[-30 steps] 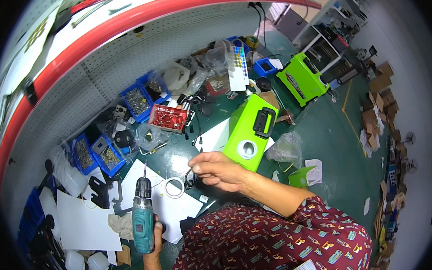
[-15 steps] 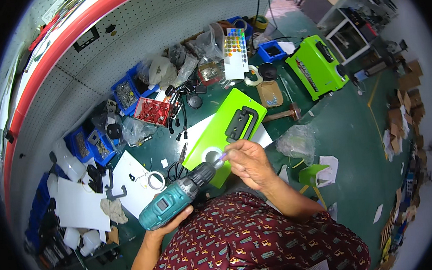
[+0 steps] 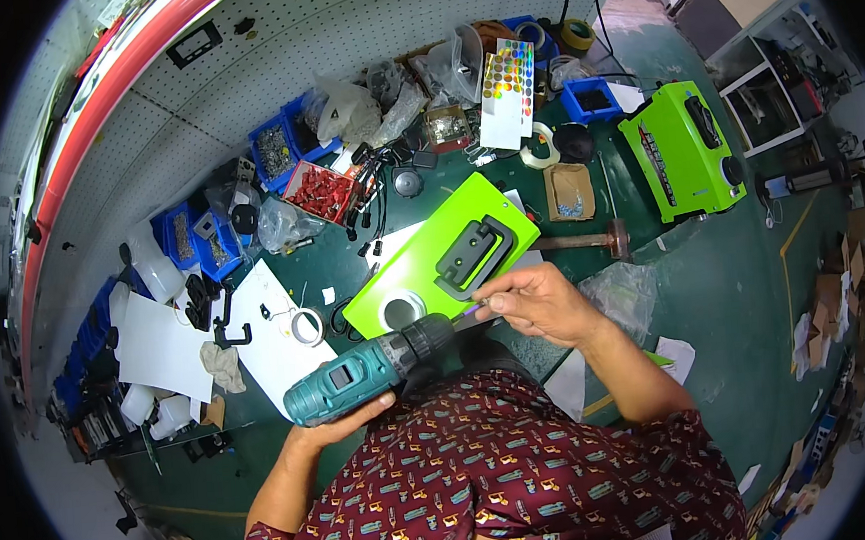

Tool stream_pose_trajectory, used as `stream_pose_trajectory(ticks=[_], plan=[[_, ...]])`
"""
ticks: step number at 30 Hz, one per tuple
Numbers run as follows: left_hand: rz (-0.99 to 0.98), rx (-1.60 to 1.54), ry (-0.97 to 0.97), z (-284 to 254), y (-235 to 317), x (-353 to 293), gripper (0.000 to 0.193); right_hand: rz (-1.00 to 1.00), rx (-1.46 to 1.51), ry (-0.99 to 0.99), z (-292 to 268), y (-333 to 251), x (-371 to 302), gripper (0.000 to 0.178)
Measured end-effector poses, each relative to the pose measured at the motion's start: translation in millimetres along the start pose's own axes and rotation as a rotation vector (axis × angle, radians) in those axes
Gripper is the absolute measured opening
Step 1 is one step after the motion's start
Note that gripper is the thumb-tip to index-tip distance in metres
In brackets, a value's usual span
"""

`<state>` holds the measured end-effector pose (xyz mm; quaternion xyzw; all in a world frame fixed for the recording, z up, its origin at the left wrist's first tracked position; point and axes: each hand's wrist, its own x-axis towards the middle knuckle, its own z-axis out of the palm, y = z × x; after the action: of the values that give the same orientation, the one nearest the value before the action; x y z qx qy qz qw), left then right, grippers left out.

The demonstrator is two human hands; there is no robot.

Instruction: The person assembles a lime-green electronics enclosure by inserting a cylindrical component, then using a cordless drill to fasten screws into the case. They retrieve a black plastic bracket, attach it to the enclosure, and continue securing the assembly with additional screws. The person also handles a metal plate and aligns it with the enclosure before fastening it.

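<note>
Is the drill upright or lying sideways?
Sideways: the drill lies nearly level in the left hand, chuck toward the right hand.

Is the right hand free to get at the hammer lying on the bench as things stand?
Probably not straight away. The hammer lies uncovered just beyond the right hand, with nothing between them, but that hand's fingers are pinched at the tip of the drill, which the left hand grips.

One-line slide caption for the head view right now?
Left hand grips a teal cordless drill while right hand pinches its tip beside a green case.
</note>
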<state>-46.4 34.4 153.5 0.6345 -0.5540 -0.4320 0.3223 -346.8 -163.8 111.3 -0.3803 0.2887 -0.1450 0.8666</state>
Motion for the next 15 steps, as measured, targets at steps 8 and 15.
stream_pose_trajectory(ticks=[8,15], plan=[[-0.135,0.056,-0.028,-19,-6,11,0.038,-0.238,-0.772,0.040,0,-39,49,0.019],[-0.292,-0.459,0.050,-1,-26,16,0.042,-0.151,-0.896,-0.006,5,-55,65,0.023]])
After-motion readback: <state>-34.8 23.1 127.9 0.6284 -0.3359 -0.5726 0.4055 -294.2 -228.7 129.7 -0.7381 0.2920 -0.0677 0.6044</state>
